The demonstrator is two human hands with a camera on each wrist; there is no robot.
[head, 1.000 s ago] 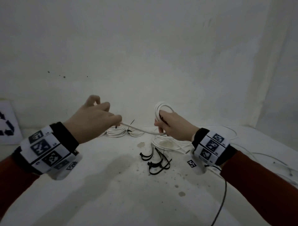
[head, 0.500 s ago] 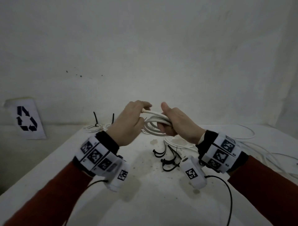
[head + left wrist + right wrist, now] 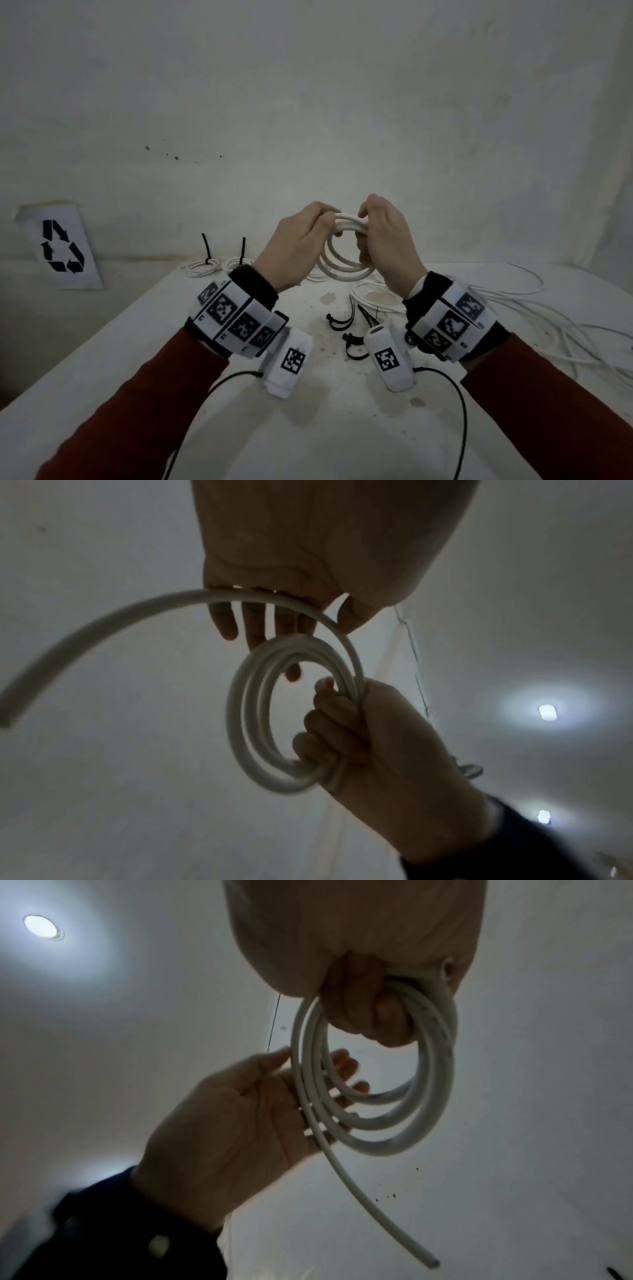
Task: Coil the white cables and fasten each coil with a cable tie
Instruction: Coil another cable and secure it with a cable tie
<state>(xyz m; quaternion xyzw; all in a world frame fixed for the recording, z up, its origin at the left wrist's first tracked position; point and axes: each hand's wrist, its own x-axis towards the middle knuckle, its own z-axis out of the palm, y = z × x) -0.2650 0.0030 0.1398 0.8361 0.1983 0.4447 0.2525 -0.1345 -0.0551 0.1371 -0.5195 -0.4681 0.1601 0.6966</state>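
**Two hands on one white coil**

Both hands met above the white table (image 3: 144, 342). The right hand (image 3: 383, 246) was clenched round a coil of round white plastic cable (image 3: 342, 270), several loops hanging upright in the air between the wrists. The left hand (image 3: 294, 246) lay against the coil's other side with fingers (image 3: 342, 1064) nearly straight, the loose cable tail (image 3: 103, 620) running across them. Black plastic cable ties (image 3: 342, 320) lay on the table below; two tied white coils (image 3: 202, 267) sat by the far edge, loose white cable (image 3: 534, 308) sprawled right.
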